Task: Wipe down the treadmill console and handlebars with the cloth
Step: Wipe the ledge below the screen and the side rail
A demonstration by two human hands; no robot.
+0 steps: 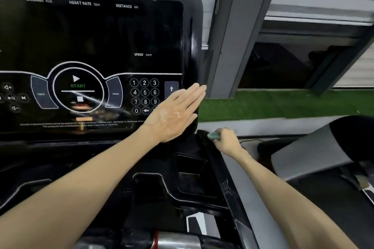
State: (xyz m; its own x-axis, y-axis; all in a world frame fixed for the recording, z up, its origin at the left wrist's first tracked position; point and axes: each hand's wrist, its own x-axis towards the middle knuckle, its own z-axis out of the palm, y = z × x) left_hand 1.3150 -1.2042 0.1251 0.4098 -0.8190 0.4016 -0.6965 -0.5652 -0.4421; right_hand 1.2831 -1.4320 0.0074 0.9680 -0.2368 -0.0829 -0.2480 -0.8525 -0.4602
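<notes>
At the lower right corner of the treadmill console (91,36), from the head view, the left hand (174,113) lies flat, fingers straight and together, holding nothing, just beside the number keys (144,96), while the right hand (227,140) curls its fingers round the bunched green cloth (214,135) at the top of the right handlebar (219,170). That flat hand could bump a key or START (78,85) and wake the machine, or leave smudges on the shiny black. Words read Fitness, CALORIES, HEART RATE bpm, DISTANCE km, SPEED km/h, MODE.
</notes>
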